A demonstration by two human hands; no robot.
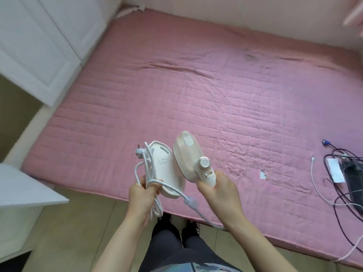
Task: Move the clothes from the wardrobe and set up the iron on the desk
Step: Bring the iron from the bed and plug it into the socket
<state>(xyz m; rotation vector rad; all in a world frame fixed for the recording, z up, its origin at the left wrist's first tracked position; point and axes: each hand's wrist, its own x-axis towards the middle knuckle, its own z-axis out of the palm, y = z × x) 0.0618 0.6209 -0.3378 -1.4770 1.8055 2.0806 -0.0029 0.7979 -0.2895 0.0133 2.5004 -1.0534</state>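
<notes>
Right hand (218, 190) grips iron (189, 157); left hand (142, 195) holds base (167, 165), cord (151, 174).

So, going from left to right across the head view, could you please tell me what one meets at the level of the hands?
White desk corner → left hand gripping the coiled cord and iron base → iron → right hand on its handle → tear in the pink mattress cover → tangle of cables.

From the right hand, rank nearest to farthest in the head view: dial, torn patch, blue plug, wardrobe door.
From the right hand:
1. Dial, just above it on the iron.
2. Torn patch, to its right on the mattress.
3. Blue plug, far right.
4. Wardrobe door, upper left.
</notes>
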